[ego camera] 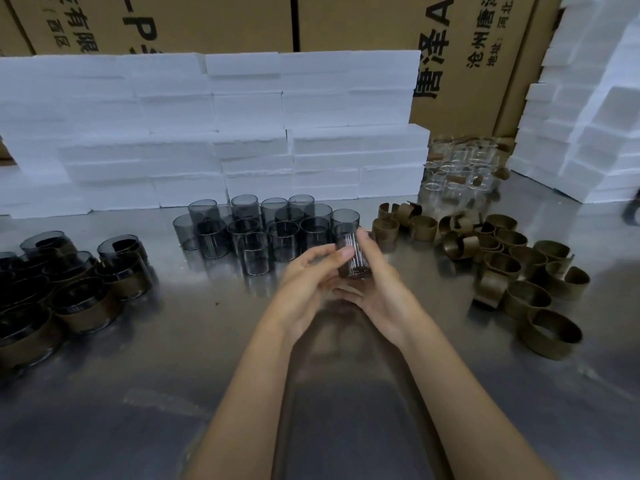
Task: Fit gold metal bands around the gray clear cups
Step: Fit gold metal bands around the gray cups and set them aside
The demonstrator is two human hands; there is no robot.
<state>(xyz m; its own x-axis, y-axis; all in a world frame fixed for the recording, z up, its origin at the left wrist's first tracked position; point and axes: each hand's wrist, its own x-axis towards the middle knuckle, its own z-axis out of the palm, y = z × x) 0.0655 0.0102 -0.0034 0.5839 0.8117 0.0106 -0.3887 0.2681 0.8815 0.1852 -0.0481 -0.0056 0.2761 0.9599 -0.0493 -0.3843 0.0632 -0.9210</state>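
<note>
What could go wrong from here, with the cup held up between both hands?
1. The cup is held above the steel table by the left hand and right hand; a slip could drop it.
2. The bare cups stand packed just beyond the hands; a reach might topple some.

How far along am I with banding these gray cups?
Done: a cluster of banded cups sits at the left. In hand: left hand and right hand hold one gray cup. Left: over a dozen bare gray cups and many loose gold bands.
</note>
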